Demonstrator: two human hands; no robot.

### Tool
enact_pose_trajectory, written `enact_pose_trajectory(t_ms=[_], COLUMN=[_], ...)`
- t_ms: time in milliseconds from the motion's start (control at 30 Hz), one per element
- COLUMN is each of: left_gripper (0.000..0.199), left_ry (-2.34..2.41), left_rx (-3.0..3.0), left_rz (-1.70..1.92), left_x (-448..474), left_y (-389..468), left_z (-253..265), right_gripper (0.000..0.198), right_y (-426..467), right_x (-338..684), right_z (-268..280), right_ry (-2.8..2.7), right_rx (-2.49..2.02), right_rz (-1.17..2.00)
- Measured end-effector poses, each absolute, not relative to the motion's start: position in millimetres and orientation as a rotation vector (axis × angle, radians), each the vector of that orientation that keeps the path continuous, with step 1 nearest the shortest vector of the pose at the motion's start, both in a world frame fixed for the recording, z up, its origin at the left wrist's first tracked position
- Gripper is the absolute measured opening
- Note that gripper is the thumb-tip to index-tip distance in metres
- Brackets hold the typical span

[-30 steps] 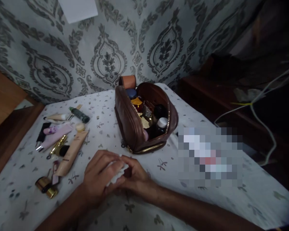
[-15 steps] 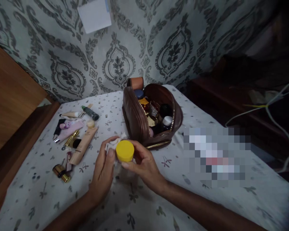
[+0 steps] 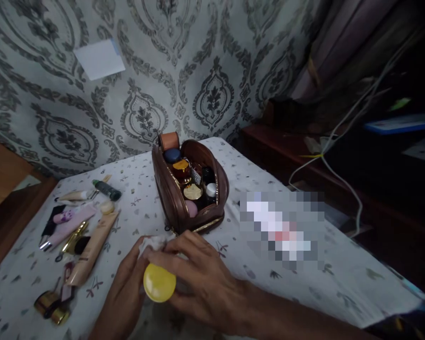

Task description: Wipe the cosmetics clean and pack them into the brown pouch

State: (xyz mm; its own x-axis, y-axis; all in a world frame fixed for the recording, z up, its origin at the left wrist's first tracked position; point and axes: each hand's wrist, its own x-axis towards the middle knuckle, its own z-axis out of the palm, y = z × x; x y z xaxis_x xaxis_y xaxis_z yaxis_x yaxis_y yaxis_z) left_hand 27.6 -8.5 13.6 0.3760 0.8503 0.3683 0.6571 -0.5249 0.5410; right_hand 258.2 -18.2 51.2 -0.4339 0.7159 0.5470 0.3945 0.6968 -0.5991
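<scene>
Low in front of me, both hands are closed around a small round yellow jar [image 3: 159, 283], its shiny round face turned toward me. My left hand [image 3: 125, 283] grips a crumpled white wipe [image 3: 156, 242] against the jar's far side. My right hand [image 3: 205, 276] lies across the top of the jar, fingers bent over it and partly over the wipe; some fingertips are hidden. Just beyond the hands stands an unzipped brown toiletry bag [image 3: 170, 208]. In it are a blue lid [image 3: 172, 155], an amber bottle [image 3: 181, 168], a gold cap [image 3: 193, 191] and a white-capped dark bottle [image 3: 211, 191].
At left on the patterned white sheet [image 3: 134, 222] lie a beige tube [image 3: 94, 248], a green bottle [image 3: 106, 190], a pink tube [image 3: 72, 222], a gold-and-black container [image 3: 51, 307] and other cosmetics. A blurred patch [image 3: 279, 226] is at right. White cables [image 3: 340, 184] hang beyond the edge.
The yellow jar has moved down and toward me and has been turned. My right hand has shifted over its top. The view has swung right.
</scene>
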Motion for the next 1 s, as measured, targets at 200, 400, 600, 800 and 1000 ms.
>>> enact_pose_trajectory(t_ms=[200,400,600,800,1000], left_gripper=[0.044,0.062,0.06,0.07,0.065], left_ry=[1.186,1.079,0.878,0.857,1.166], left_rx=[1.963,2.203,2.431,2.798,3.087], left_rz=[0.606,0.306,0.402,0.36,0.223], left_x=[91,126,127,123,114], left_y=[12,23,33,43,33], left_z=[74,70,39,39,51], right_gripper=[0.051,0.042,0.041,0.039,0.036], right_y=[-10,23,46,55,59], right_x=[305,336,351,355,358], right_z=[68,94,94,87,86], right_ry=[-1.767,-1.377,-1.452,-1.544,-1.604], right_rx=[-0.903,-1.126,-1.188,-1.247,-1.22], right_rz=[0.53,0.563,0.525,0.434,0.424])
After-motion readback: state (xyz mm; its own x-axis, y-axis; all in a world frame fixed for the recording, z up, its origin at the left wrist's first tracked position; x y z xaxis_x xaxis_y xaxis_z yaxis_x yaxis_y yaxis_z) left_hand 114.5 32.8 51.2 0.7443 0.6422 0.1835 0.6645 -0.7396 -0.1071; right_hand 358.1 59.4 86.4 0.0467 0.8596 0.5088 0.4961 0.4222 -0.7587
